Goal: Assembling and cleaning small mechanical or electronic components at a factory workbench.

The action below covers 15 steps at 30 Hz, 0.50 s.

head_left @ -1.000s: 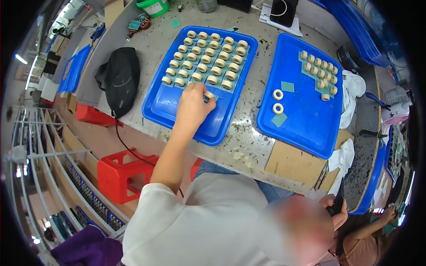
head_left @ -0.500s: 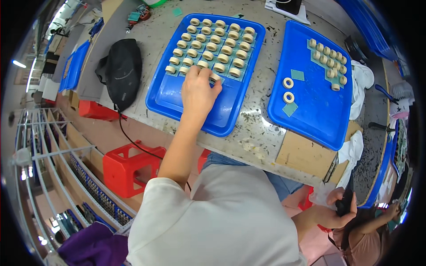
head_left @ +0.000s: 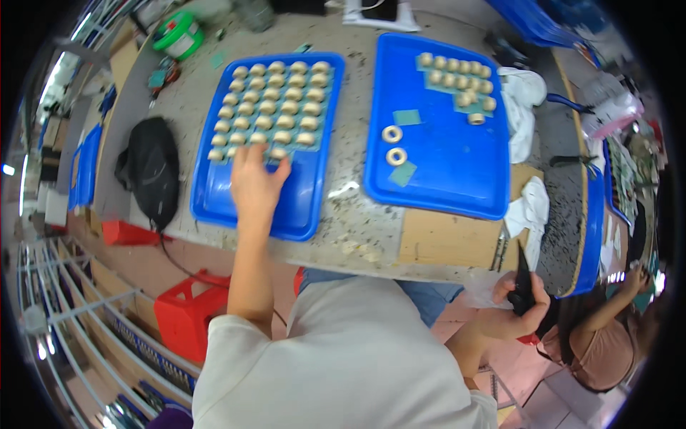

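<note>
My left hand (head_left: 256,180) is at the front row of cream ring-shaped parts on the left blue tray (head_left: 282,214). Its thumb and fingers close around a cream ring (head_left: 279,153) at the row's right end. Several more such rings stand in rows on green square pieces behind the fingertips, and the hand partly hides the front ones. Low on the right, beyond the table's edge, my right hand (head_left: 527,309) is wrapped round a black pointed hand tool (head_left: 524,282), its tip upward. The tool's exact kind is unclear.
On the right blue tray (head_left: 436,193) are grouped rings, two flat rings (head_left: 395,156) and loose green squares (head_left: 407,116). A black bag (head_left: 153,171) lies at left, with a green tub (head_left: 179,36) behind. Cardboard (head_left: 443,239) and white cloths (head_left: 520,107) lie at right; another person (head_left: 600,343) sits beyond.
The whole view has turned, so both trays appear further left. My left hand stays at the same front ring. In my right hand the black tool's pointed end has come into view, pointing up.
</note>
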### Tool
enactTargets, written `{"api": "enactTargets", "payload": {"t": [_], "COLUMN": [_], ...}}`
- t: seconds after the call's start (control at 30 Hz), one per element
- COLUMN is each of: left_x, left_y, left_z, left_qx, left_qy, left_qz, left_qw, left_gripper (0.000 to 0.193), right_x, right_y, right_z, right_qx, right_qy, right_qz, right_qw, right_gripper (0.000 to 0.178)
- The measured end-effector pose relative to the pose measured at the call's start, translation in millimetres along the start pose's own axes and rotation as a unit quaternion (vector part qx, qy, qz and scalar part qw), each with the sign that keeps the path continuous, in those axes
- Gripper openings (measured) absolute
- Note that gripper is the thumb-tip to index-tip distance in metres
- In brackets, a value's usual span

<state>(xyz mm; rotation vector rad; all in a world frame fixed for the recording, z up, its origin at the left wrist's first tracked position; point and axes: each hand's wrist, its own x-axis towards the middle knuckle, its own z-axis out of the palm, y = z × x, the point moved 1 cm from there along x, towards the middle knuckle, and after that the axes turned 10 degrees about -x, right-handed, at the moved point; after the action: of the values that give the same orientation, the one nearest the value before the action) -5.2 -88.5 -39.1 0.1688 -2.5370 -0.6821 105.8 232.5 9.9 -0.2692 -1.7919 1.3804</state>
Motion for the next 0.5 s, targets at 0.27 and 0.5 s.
{"api": "enactTargets", "payload": {"t": [0.27,0.5], "left_x": [15,59], "left_y": [118,191], "left_z": [26,117], "left_qx": [-0.204,-0.144], "left_qy": [-0.131,-0.236], "left_qz": [0.179,0.342], "left_qw": [0.953,0.898], "left_gripper": [0.033,0.025], "right_x": [36,80], "right_y": [43,71], "right_z": [30,54], "right_qx": [0.402,0.502], "right_qy": [-0.077,-0.023], "right_qz": [0.328,0.359], "right_qw": [0.852,0.787], "right_gripper": [0.04,0.027]}}
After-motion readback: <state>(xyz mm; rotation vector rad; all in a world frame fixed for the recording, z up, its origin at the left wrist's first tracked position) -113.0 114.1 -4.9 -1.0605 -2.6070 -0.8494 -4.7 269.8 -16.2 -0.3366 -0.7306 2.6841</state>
